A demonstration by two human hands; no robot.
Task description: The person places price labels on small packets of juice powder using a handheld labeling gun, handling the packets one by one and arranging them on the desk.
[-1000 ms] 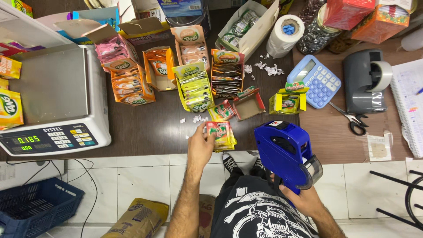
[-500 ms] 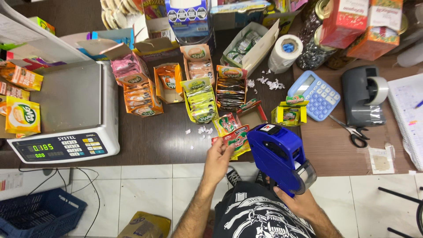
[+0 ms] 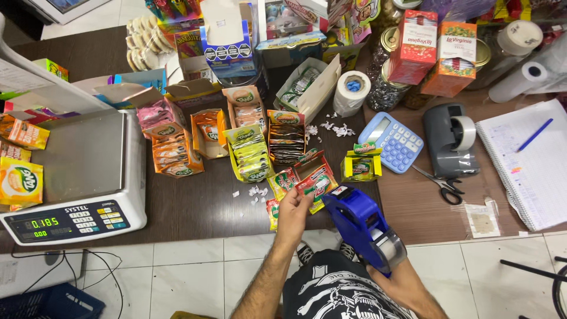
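Nearest to me, at the lower middle of the frame, my right hand [image 3: 407, 283] is wrapped tight around the grip of a blue price-label gun [image 3: 360, 227], whose nose points up-left toward the counter's [image 3: 195, 207] edge. Just left of it, my left hand [image 3: 293, 207] is closed in a pinch on a small red-and-green sachet [image 3: 316, 185], holding it right at the gun's nose; whether the two touch I can't quite tell from here. I judge the step in hand to be labelling this sachet, and the next move calls for pressing the nose flat onto the sachet's face while the left hand keeps it steady. Beyond, open cartons of sachets [image 3: 248, 150] stand in a row mid-frame, with scraps of white paper between them. At left sits a weighing scale [image 3: 77, 177]; right of centre a pale blue calculator [image 3: 398, 142], scissors [image 3: 440, 184] and a grey tape dispenser [image 3: 452, 139].
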